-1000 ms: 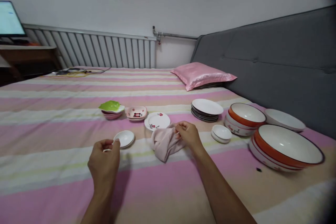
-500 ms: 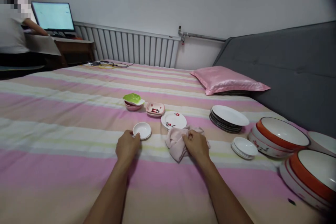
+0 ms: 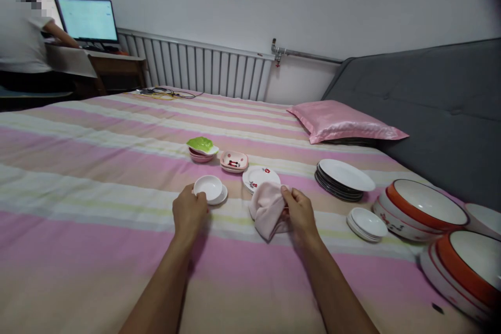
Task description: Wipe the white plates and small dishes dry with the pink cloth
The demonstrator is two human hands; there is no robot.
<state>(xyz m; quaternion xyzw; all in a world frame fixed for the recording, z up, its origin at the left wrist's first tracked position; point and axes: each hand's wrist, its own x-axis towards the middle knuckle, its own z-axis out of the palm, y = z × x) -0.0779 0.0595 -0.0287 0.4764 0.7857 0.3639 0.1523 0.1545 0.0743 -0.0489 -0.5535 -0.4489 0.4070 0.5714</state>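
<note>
Between the thumb and fingers of my left hand [image 3: 189, 214] is the rim of a small white dish [image 3: 208, 188], raised a little over another white dish [image 3: 224, 195] that lies on the bed. My right hand [image 3: 300, 214] pinches a pale pink cloth [image 3: 268, 209], part lifted and part hanging to the sheet. Just behind the cloth sit white plates with red flowers [image 3: 260, 176]. Farther back are pink square dishes [image 3: 234, 160] and a green leaf-shaped dish [image 3: 201, 144] resting on pink bowls [image 3: 200, 157].
On the right stand a stack of larger plates [image 3: 344, 175], small white dishes [image 3: 368, 223] and orange-banded bowls [image 3: 425, 203]. A pink pillow [image 3: 344, 120] lies by the grey headboard [image 3: 430, 88]. Cables [image 3: 168, 94] lie at the far edge. A person [image 3: 23, 36] sits at a desk, back left.
My left hand has lifted the upper small dish off the one beneath, which now shows to its right. My right hand has raised part of the cloth. The view has shifted slightly.
</note>
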